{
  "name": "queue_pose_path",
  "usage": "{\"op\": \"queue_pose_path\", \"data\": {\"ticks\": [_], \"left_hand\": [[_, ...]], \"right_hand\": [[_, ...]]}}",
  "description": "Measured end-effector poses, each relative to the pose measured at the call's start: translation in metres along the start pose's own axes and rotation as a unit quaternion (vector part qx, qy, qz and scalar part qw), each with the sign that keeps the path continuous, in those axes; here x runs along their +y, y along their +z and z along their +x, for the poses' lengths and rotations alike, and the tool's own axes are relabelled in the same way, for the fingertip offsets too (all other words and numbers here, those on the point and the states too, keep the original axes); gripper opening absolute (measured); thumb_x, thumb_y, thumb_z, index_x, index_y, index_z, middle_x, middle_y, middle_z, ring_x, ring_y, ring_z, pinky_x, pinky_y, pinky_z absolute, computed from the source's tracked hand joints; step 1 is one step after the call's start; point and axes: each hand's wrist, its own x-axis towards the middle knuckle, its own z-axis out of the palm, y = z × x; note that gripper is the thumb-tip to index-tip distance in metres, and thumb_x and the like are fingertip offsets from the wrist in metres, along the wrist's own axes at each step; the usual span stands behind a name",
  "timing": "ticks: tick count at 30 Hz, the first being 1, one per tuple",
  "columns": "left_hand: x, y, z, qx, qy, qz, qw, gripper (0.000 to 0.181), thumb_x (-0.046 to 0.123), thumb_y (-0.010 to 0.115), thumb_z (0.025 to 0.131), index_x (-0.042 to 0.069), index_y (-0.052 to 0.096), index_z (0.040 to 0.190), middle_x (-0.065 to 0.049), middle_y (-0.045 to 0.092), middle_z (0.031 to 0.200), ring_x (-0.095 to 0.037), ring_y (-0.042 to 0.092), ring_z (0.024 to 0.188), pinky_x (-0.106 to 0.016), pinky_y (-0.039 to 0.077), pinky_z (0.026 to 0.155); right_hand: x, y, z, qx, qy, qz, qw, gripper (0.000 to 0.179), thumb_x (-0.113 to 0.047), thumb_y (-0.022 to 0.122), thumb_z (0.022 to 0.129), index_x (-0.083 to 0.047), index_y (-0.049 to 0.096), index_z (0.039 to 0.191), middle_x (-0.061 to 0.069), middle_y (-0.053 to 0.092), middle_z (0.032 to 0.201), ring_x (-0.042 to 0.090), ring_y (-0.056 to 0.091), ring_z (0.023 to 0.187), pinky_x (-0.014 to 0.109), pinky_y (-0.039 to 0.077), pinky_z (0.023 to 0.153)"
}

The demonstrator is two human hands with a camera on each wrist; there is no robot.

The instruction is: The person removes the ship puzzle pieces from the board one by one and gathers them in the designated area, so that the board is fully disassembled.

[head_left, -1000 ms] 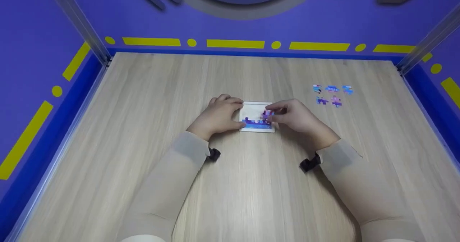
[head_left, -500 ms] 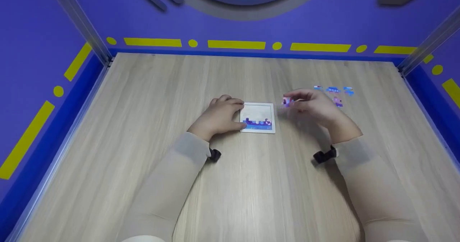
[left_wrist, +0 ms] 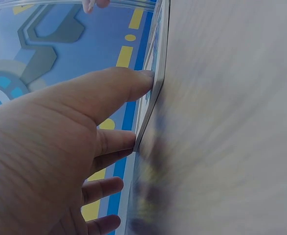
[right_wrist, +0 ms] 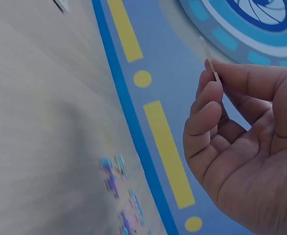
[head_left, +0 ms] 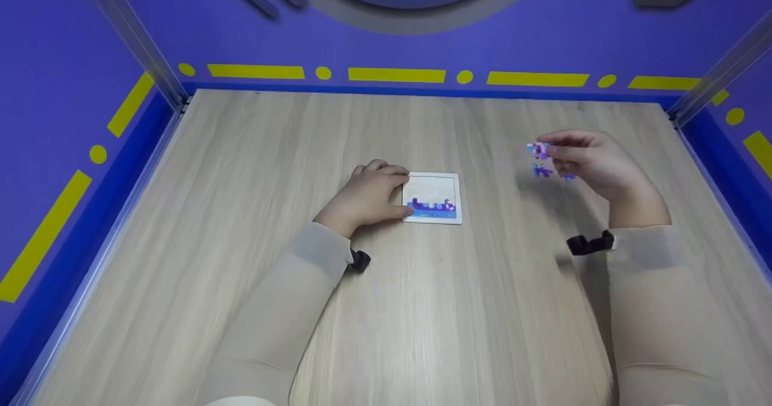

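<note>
A small square puzzle tray (head_left: 430,186) with a white border lies mid-table; a blue and purple strip of fitted pieces fills its lower part. At its left edge rests my left hand (head_left: 369,195), the thumb straight on the border and a fingertip at the upper left corner. My right hand (head_left: 603,161) pinches a pink and purple puzzle piece (head_left: 541,151) between thumb and fingers, off to the right. In the right wrist view this puzzle piece (right_wrist: 209,58) shows edge-on, raised above the table.
Loose puzzle pieces (right_wrist: 126,220) lie on the wooden table (head_left: 452,309) below the right hand, partly hidden by it in the head view. A blue-purple wall (head_left: 398,50) with yellow marks stands along the back, and similar panels stand at both sides.
My right hand has lifted the pink and purple piece away from the tray and carried it right, over the loose pieces. The left hand has stayed at the tray.
</note>
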Motion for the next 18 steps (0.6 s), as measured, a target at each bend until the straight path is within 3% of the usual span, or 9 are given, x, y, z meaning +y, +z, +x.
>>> {"op": "queue_pose_path", "data": {"ticks": [7,12,18], "left_hand": [[0.000,0.002,-0.002,0.002,-0.008,-0.006,0.9999,0.074,0.053,0.079,0.103,0.014,0.062,0.164,0.000,0.055,0.174,-0.030,0.041,0.167,-0.055,0.032,0.136],[0.000,0.002,-0.002,0.006,-0.009,-0.007,0.9999,0.074,0.052,0.079,0.102,0.014,0.063,0.163,0.000,0.056,0.174,-0.029,0.041,0.166,-0.054,0.033,0.135],[0.002,0.000,-0.002,0.003,-0.009,-0.005,0.9999,0.073,0.052,0.079,0.103,0.014,0.062,0.163,0.000,0.055,0.174,-0.030,0.041,0.167,-0.054,0.032,0.136]], "right_hand": [[0.010,-0.031,-0.003,0.015,0.000,0.134,0.9909,0.019,0.000,0.069,0.110,-0.008,0.077,0.124,0.001,0.078,0.102,0.015,0.072,0.083,0.025,0.062,0.078],[0.016,-0.049,-0.003,0.029,0.025,0.143,0.9889,0.013,0.003,0.070,0.108,-0.006,0.076,0.116,0.003,0.078,0.099,0.016,0.078,0.083,0.025,0.067,0.081],[0.023,-0.068,-0.009,0.076,0.044,0.137,0.9867,0.016,0.000,0.072,0.108,-0.011,0.082,0.111,0.000,0.079,0.100,0.014,0.078,0.084,0.025,0.068,0.080]]}}
